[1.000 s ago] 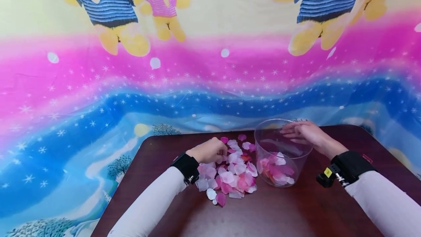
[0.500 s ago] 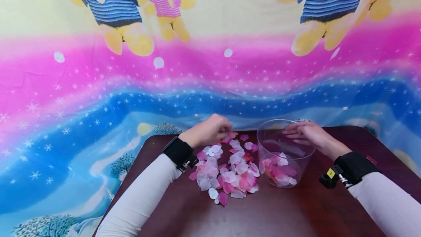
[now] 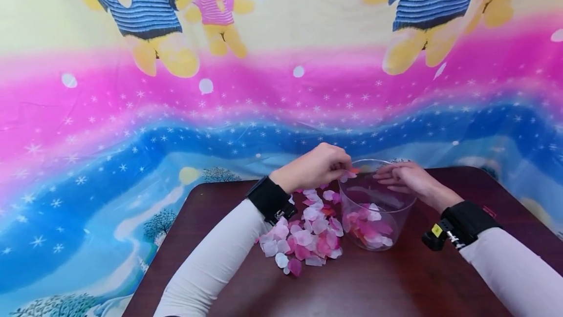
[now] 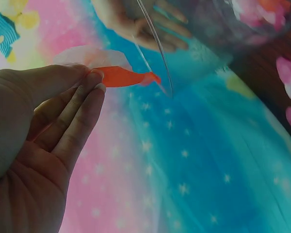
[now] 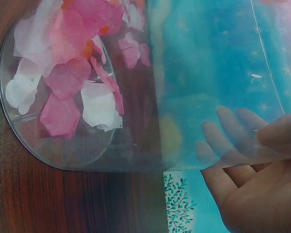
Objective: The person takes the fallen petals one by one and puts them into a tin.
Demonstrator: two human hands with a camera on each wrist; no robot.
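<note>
Orange and pale pink artificial flower petals [image 4: 119, 76] are pinched between the thumb and fingertips of my left hand [image 3: 317, 164]. That hand is at the left side of the rim of a clear plastic bucket [image 3: 377, 209]. In the left wrist view, the orange tip reaches the rim line. My right hand [image 3: 415, 180] holds the bucket's right side near the rim, with its fingers seen through the clear wall and its thumb [image 5: 281, 131] at the rim. Pink, white and orange petals [image 5: 68, 73] lie at the bottom of the bucket.
A loose pile of pink and white petals [image 3: 308, 236] covers the dark wooden table [image 3: 352, 290] left of the bucket. Behind the table hangs a backdrop cloth [image 3: 272, 97] printed with bears and snowflakes.
My left hand has lifted from the pile with petals in its fingers and moved right to the bucket's rim. The right hand and bucket stay in place.
</note>
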